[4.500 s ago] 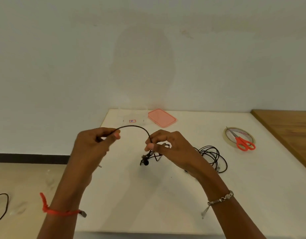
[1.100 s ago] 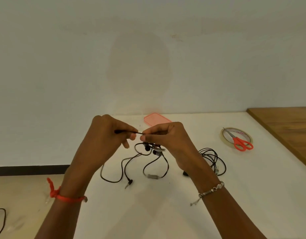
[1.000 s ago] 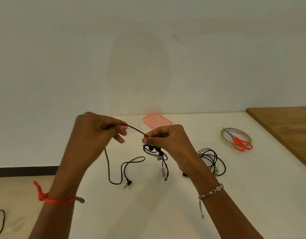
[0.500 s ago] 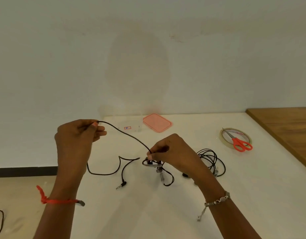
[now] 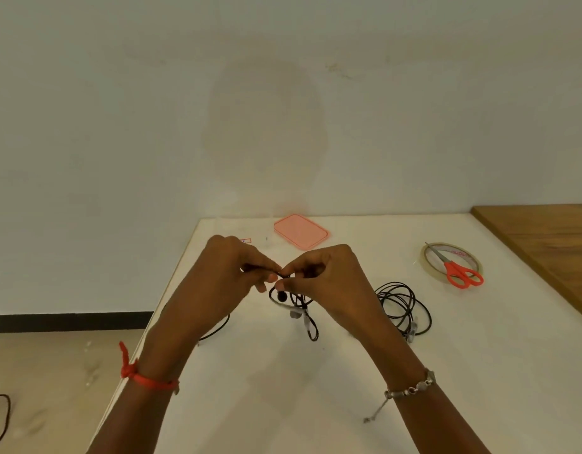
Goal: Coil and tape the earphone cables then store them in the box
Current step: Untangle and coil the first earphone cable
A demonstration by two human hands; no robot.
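Spreading beneath and beyond the fingers, a white table [image 5: 315,404] is carrying everything in the scene, with a wooden surface [image 5: 551,244] butting against it well out past the right fingertips. Both forearms are reaching in from below, a red thread [image 5: 145,378] circling the left wrist and a metal bracelet [image 5: 410,389] hanging on the right. The left hand [image 5: 224,276] and the right hand [image 5: 329,276] are meeting above the table, fingertips almost touching, each pinching shut on a short black stretch of the earphone cable [image 5: 297,306]. Loops of that cable, with an earbud and a grey inline piece, are dangling just below the fingers and trailing down to the tabletop; another run is emerging from behind the left hand. Lying to the right of the right fingers, a second coiled cable [image 5: 404,306] is resting flat on the table. Farther out that same way, a tape roll [image 5: 428,258] is sitting with orange-handled scissors [image 5: 460,275] lying across it. Just beyond the fingertips, a pink lid [image 5: 301,231] is lying flat near the wall; a small red-edged label is showing beside the left knuckles, the box it may belong to being too faint to make out.
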